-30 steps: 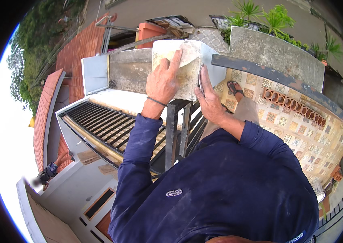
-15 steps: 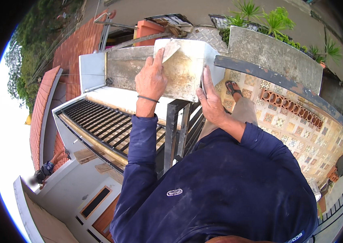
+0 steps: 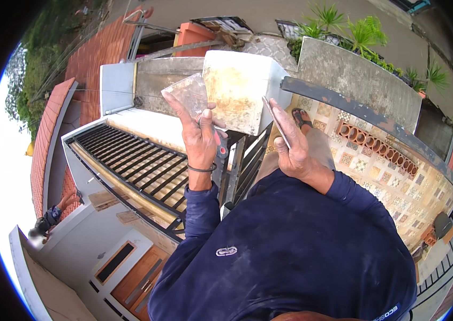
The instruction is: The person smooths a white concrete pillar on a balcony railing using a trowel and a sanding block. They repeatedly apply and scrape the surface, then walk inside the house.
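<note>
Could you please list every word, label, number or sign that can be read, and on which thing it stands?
Dark blue shirt, near the picture's lower edge: small pale lettering, which I do not copy out.
Pale oval emblem on the shirt: no words readable.
Flat blade in the left hand: no lettering visible.
Flat plate in the right hand: none visible.

navy long-sleeved shirt (image 3: 296, 235), pale dust smudges, pale oval chest emblem (image 3: 226, 251), dark wristband (image 3: 201, 170), dark sandal (image 3: 296, 113)

White lettering (image 3: 390, 313) runs across a navy shirt (image 3: 301, 230) at lower right (a pale, chain-like emblem (image 3: 227, 251) marks the cloth, too).
</note>
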Available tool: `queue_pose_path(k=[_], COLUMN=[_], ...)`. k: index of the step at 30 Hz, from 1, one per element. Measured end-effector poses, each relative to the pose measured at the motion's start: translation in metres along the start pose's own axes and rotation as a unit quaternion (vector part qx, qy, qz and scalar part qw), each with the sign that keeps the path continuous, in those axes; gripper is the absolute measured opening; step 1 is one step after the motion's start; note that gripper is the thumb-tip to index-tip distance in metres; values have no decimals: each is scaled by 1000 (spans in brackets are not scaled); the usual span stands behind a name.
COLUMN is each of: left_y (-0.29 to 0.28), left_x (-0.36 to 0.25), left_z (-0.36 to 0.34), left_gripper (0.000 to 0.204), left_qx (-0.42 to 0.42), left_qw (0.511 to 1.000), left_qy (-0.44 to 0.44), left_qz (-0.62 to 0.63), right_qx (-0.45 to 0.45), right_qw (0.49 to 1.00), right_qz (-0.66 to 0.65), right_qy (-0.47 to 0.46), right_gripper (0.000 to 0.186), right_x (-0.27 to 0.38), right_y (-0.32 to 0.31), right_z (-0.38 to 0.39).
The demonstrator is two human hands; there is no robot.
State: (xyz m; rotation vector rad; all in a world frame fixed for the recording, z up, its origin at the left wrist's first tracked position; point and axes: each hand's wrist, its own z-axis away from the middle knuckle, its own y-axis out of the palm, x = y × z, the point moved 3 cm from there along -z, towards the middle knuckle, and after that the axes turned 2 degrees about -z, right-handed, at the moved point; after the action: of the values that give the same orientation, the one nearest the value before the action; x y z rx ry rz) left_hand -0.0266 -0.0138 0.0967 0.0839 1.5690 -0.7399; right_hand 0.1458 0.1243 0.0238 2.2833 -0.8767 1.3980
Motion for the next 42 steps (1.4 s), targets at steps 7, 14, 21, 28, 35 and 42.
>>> queue_pose_path(k=[7, 14, 21, 28, 35, 42], left_y=[-6, -29, -41, -27, -14, -62], left_x=[7, 46, 66, 51, 43, 65], left_z=[45, 80, 81, 86, 92, 65], left_gripper=[69, 46, 44, 44, 49, 60], left_qx=[130, -46, -264, -213, -191, -351], left_qw=[955, 965, 849, 829, 828, 844], left_qy=[-26, -50, -109, -80, -31, -50], left_qz=[265, 252, 444, 511, 527, 403], right_qx=[84, 154, 326, 354, 275, 178], right_qw=[982, 956, 887, 866, 881, 915], right_qz=[-167, -219, -89, -129, -94, -125], right_qy=[6, 119, 314, 328, 372, 339], right_gripper=[31, 35, 73, 44, 31, 37], right_x=[33, 48, 48, 43, 24, 21], right_y=[26, 66, 103, 114, 92, 8], right_z=[-36, -38, -6, 1, 6, -32])
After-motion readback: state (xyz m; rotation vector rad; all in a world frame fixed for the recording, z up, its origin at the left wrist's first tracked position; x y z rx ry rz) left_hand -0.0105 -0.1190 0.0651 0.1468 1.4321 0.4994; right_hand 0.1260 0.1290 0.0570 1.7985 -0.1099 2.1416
